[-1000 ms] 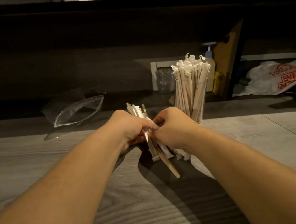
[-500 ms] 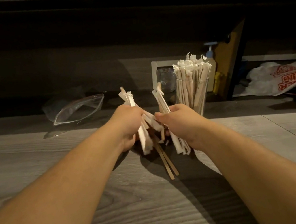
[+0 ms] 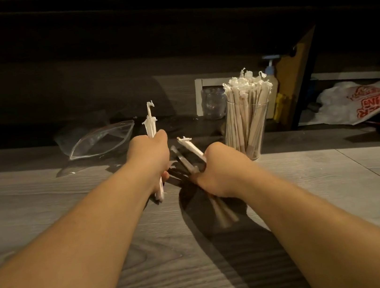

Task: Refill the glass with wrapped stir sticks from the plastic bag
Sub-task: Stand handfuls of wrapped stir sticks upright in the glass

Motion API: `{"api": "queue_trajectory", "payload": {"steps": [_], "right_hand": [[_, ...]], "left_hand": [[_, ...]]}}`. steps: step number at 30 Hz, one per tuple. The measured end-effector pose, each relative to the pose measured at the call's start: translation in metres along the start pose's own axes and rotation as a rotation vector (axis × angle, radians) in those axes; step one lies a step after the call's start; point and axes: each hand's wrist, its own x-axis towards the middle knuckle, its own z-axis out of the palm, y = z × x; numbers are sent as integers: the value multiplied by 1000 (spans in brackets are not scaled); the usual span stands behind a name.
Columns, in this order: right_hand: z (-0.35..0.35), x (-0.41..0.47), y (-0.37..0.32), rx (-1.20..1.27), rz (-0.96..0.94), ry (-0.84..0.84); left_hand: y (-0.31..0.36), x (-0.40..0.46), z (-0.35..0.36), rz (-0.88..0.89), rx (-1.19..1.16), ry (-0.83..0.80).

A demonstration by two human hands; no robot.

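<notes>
Plastic bag [image 3: 99, 141] lies far left on the table [image 3: 45, 202]; glass [image 3: 247, 130] of stir sticks [image 3: 247, 95] stands far right; both hands between, nearer

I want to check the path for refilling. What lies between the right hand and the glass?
Head view: only bare counter lies between the right hand and the glass; nothing stands there.

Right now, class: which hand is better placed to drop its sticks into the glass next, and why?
The right hand: it grips its stir sticks right beside the glass, while the left hand sits farther away.
</notes>
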Motion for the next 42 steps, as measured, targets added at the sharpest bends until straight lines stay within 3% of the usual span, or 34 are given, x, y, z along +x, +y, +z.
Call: {"api": "queue_trajectory", "payload": {"steps": [8, 13, 17, 23, 33, 37, 42], "right_hand": [[-9, -4, 1, -169, -5, -72], [-17, -3, 22, 399, -7, 46], [-19, -3, 27, 896, -130, 114], [-27, -3, 22, 971, -403, 460], [-10, 3, 34, 958, -177, 384], [-12, 1, 31, 1043, -165, 340], [-19, 3, 35, 1088, -134, 375]], "left_hand": [[-1, -3, -1, 28, -25, -26], [2, -4, -3, 93, -144, -85], [5, -8, -1, 240, -267, -125], [7, -15, 1, 579, -289, -89], [2, -18, 2, 488, -201, -186], [2, -24, 5, 357, -281, -216], [16, -33, 18, 383, -392, -248]]}}
